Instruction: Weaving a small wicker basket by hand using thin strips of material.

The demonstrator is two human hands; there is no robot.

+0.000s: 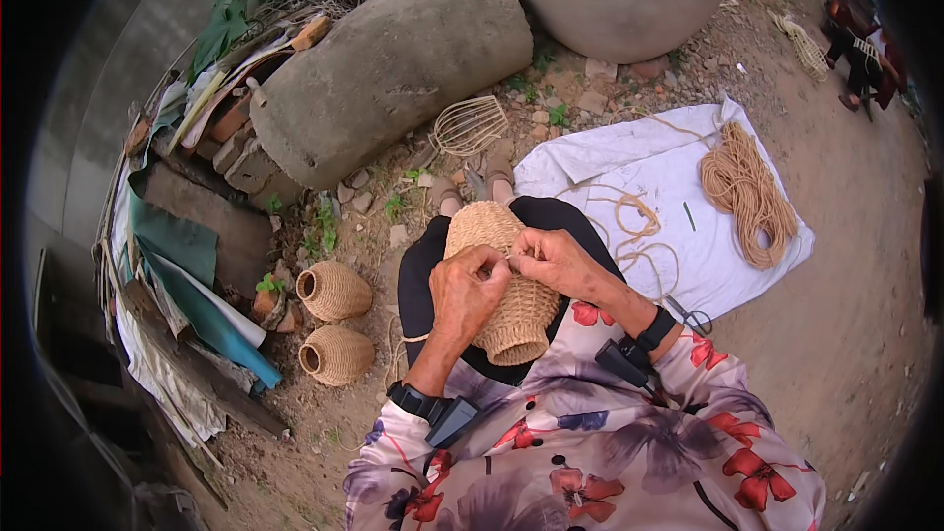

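A woven vase-shaped basket (pixel 521 320) of tan cord lies across my lap, its round rim tipped toward me. Over its middle, my left hand (pixel 464 293) is closed in a pinch, thumb and forefinger together. My right hand (pixel 565 264) meets it from the other side, its fingers also pinched close to the weave. Whatever sits between the fingertips is too small to make out, perhaps a strand. Both hands rest on or just above the basket, covering part of its side.
Two similar woven baskets (pixel 336 290) lie on the dirt to the left. On a white sheet (pixel 600 162) at right are a coil of cord (pixel 744 197), loose cord and scissors (pixel 691 316). Ahead lie a wire-like frame (pixel 470 126) and a concrete cylinder (pixel 393 69). Another person (pixel 863 54) is far right.
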